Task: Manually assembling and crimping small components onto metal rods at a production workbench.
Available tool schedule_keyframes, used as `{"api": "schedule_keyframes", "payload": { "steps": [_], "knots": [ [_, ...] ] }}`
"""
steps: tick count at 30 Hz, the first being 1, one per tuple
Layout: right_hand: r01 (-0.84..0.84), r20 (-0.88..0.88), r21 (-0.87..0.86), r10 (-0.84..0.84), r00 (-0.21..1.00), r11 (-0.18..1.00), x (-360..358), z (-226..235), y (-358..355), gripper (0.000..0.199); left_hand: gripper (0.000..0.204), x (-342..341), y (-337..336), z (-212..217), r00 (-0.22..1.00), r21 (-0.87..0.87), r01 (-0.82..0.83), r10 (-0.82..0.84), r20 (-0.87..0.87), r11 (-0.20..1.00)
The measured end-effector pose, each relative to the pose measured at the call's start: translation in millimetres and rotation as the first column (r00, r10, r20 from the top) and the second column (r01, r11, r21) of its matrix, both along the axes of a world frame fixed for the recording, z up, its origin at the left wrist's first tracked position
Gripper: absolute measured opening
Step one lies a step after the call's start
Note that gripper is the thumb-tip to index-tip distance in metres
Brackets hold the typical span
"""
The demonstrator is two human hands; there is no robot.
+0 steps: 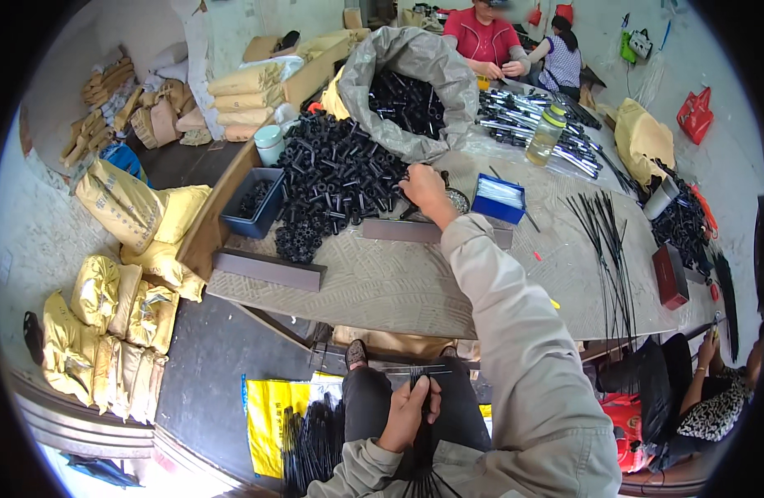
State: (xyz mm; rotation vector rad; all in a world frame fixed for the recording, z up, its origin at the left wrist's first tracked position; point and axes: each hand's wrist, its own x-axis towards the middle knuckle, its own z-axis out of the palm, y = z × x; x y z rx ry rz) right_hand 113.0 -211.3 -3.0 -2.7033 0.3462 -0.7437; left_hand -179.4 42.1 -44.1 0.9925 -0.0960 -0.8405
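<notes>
My left hand is closed around a bundle of thin black rods above my lap, their upper ends fanning out past the thumb. My right hand reaches across the table to the right edge of a heap of black plastic fittings. Its fingers are bent together with the tips hidden, so what they grip cannot be made out. Just right of that hand sits a small round dish. A blue box with pale thin sticks stands beyond the dish.
A grey sack of black parts stands behind the heap. Other things on the table include a blue-grey bin, dark bars, a bottle, silver rods and long black rods. Other people sit around.
</notes>
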Motion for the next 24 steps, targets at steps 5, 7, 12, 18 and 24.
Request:
{"api": "schedule_keyframes", "payload": {
  "steps": [5,7,12,18,24],
  "knots": [
    [-0.223,0.164,0.370,0.173,0.971,0.902,-58,32,-8,0.015,0.040,-6,-1,0,1.000,0.022,-0.010,0.010,0.012,1.000],
    [-0.438,0.170,0.613,0.432,0.886,0.658,-121,66,20,0.015,0.042,-5,4,-6,0.999,-0.046,-0.054,0.054,-0.003,0.997],
    [-0.566,0.155,0.722,0.705,0.692,0.398,-243,35,43,0.015,0.034,-6,-8,-3,0.999,-0.033,-0.037,0.037,-0.013,0.999],
    [-0.244,0.016,0.937,0.668,0.744,0.248,-299,25,51,0.016,0.028,-25,-21,16,0.999,-0.041,-0.009,0.011,0.047,0.999],
    [-0.281,0.097,0.940,0.639,0.763,0.192,-317,21,56,0.018,0.020,-43,-12,15,0.989,-0.082,-0.018,0.030,0.147,0.996]
  ]
}}
